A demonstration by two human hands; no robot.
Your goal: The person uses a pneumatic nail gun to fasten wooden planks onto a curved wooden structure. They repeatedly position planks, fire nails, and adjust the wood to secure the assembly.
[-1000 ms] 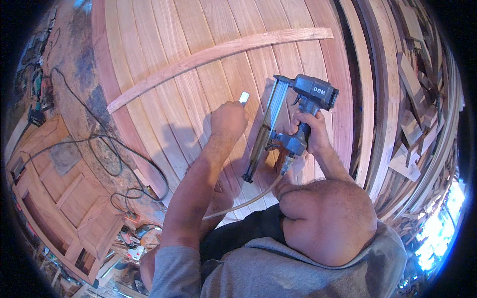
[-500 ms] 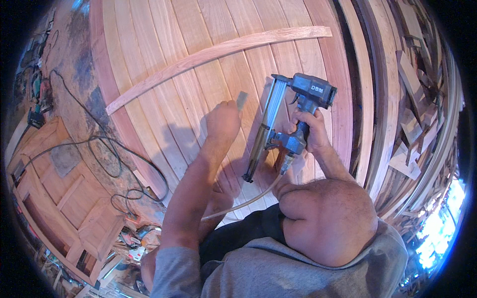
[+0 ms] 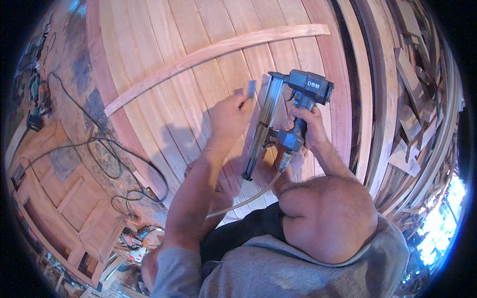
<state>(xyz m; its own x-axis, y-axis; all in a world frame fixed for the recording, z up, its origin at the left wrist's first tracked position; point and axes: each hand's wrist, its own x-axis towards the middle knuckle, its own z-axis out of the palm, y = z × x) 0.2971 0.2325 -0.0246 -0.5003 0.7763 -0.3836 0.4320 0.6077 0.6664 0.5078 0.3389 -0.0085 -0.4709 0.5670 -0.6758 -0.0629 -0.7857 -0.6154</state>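
One nailer (image 3: pixel 305 92) is held over boards (image 3: pixel 184 94) by the right hand (image 3: pixel 315 127), fingers closed round its handle (image 3: pixel 299 130), apparently for steadiness, while a strip (image 3: pixel 251 88) is pinched between the left hand's (image 3: pixel 230 117) fingers.

Fisheye view down onto a pale wooden panel (image 3: pixel 206 22) of side-by-side boards. Near centre, a person's left hand (image 3: pixel 229 118) pinches a small, blurred blue-grey strip (image 3: pixel 252 89). Right of centre, the right hand (image 3: pixel 316 129) grips a dark nail gun (image 3: pixel 307 84), its hose (image 3: pixel 253 197) curving toward the lower centre. A wooden batten (image 3: pixel 213 52) crosses the upper frame; a panelled wooden piece (image 3: pixel 74 196) lies lower left, stacked lumber (image 3: pixel 382 94) far right.
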